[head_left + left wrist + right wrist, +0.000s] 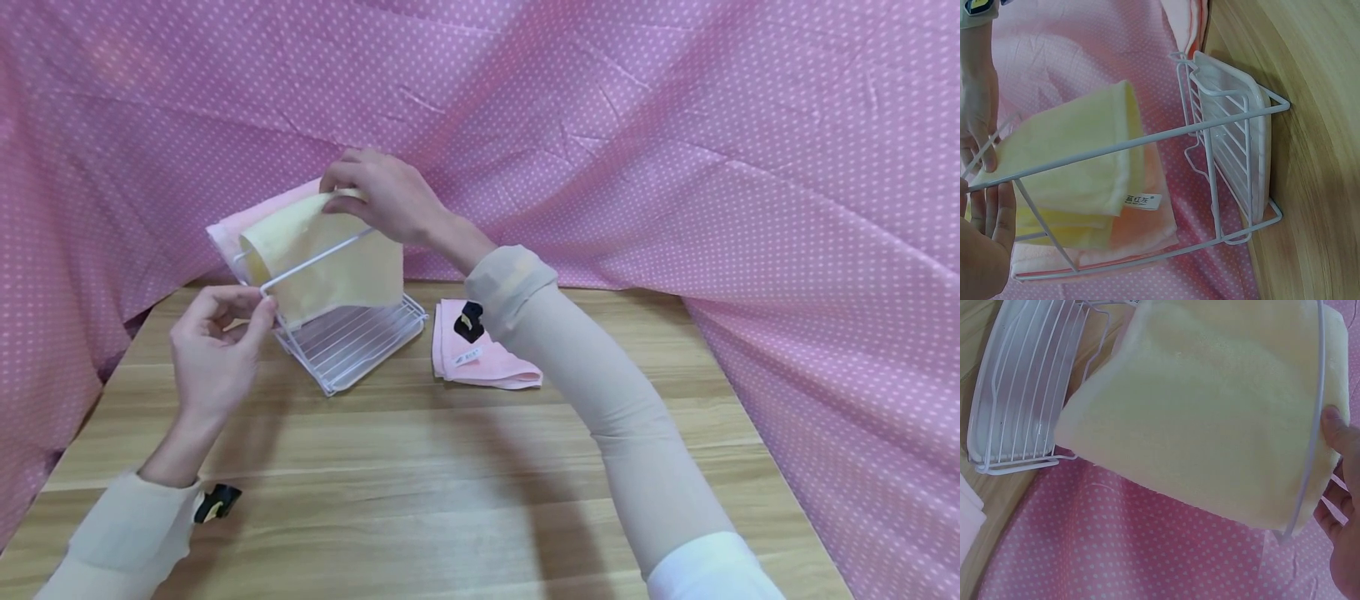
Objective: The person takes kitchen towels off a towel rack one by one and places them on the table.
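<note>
A white wire rack (318, 262) stands at the back left of the table, with a white tray (1260, 150) at its base. Over its upper part hangs a folded yellow towel (330, 279). Behind that hangs a pink towel (232, 227), its white label visible in the left wrist view. My left hand (217, 346) grips the rack's front upper corner between thumb and fingers. My right hand (386, 196) pinches the yellow towel's top fold, thumb in front and fingers behind, as the right wrist view also shows.
Right of the rack, a folded pink towel (487, 354) with a white label lies on the wooden table (420, 483). A pink dotted cloth (675, 150) drapes around the back and sides.
</note>
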Tool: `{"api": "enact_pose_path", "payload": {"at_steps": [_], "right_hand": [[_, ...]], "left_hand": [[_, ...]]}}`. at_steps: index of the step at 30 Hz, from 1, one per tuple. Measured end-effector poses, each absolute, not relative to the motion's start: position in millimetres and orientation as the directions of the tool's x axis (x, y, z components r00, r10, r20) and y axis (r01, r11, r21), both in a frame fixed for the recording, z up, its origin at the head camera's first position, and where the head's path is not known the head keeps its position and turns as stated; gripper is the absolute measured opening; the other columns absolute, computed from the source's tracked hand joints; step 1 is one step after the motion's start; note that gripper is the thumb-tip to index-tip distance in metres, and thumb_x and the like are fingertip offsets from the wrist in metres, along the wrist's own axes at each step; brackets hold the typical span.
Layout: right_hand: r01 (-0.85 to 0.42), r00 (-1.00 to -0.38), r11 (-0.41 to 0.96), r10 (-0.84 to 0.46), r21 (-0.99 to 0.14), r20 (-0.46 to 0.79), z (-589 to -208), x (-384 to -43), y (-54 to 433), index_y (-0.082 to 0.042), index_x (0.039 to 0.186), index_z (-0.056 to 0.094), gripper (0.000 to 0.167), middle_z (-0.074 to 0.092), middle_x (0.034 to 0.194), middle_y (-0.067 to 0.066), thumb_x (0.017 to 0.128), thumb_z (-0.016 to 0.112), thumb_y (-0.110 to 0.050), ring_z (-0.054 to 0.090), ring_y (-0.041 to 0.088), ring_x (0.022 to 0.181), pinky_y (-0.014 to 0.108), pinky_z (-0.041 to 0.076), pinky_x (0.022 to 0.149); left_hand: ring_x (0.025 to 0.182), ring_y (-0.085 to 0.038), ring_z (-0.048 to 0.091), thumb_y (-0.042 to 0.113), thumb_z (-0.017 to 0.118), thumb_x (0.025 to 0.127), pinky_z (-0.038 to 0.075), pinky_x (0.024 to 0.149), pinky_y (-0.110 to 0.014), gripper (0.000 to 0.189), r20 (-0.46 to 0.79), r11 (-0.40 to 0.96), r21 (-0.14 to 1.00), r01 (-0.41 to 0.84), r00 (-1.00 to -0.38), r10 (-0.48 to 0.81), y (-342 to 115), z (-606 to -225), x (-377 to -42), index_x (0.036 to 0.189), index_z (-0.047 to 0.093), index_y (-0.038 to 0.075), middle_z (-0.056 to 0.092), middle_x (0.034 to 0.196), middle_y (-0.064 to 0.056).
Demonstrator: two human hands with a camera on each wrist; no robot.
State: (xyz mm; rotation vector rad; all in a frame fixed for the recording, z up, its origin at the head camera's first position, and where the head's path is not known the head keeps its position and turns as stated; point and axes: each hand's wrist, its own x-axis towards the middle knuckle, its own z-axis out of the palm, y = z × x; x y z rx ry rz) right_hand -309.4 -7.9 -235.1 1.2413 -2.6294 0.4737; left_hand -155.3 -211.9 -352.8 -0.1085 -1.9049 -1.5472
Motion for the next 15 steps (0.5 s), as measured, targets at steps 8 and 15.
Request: {"api": "enact_pose_path", "payload": {"at_steps": [8,15], "right_hand": [[-0.766,-0.642,0.608,-0.702,-0.211,0.308,-229.8,-307.4,-2.0,-0.023,0.125,0.072,0.031,0.07,0.128,-0.007,0.103,0.063,-0.043,0.063,0.008,0.119,0.018,0.054,0.101],[-0.759,-0.65,0.613,-0.687,-0.221,0.326,-223.2,-306.1,2.2,-0.023,0.124,0.072,0.03,0.071,0.13,-0.007,0.103,0.064,-0.043,0.063,0.008,0.122,0.02,0.054,0.105]], "left_hand": [[0.076,0.003,0.07,-0.008,0.071,0.094,0.063,0.067,-0.009,0.022,0.541,0.28,0.839,0.466,-0.77,-0.338,-212.2,-353.1,-155.0,0.1,0.072,0.013,0.072,0.091,0.018],[0.078,0.004,0.069,-0.007,0.071,0.094,0.062,0.067,-0.009,0.022,0.54,0.3,0.838,0.456,-0.774,-0.33,-213.4,-352.5,-155.2,0.1,0.071,0.014,0.071,0.092,0.02]]}}
